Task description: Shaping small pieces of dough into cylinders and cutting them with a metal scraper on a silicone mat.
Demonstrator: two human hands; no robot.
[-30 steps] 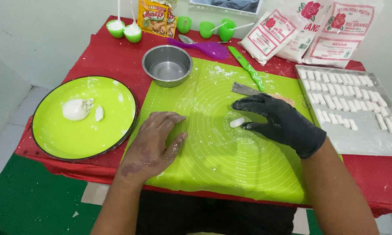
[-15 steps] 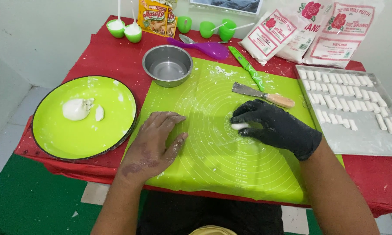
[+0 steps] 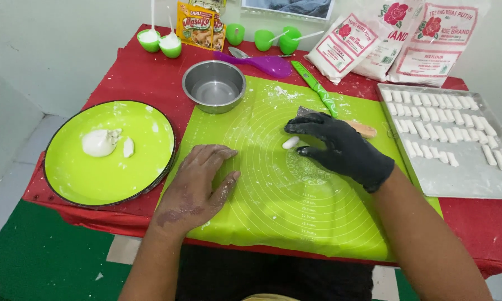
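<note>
My right hand [image 3: 343,149], in a black glove, rests on the green silicone mat [image 3: 295,223]. Its thumb and fingertips close around a small white dough piece [image 3: 290,142]. My bare left hand [image 3: 198,184], dusted with flour, lies flat on the mat's left part with fingers spread and holds nothing. Just behind the right hand lies a scraper with a wooden handle [image 3: 364,130].
A green plate [image 3: 95,178] with a dough lump [image 3: 98,142] sits at left. A metal bowl [image 3: 213,85] and green knife [image 3: 316,87] lie behind the mat. A metal tray [image 3: 468,178] with several dough sticks stands at right. Flour bags [image 3: 396,39], small green cups and a purple spoon [image 3: 262,62] line the back.
My right hand has shifted slightly left and away from me with the dough piece, and now covers more of the scraper. My left hand has stayed put.
</note>
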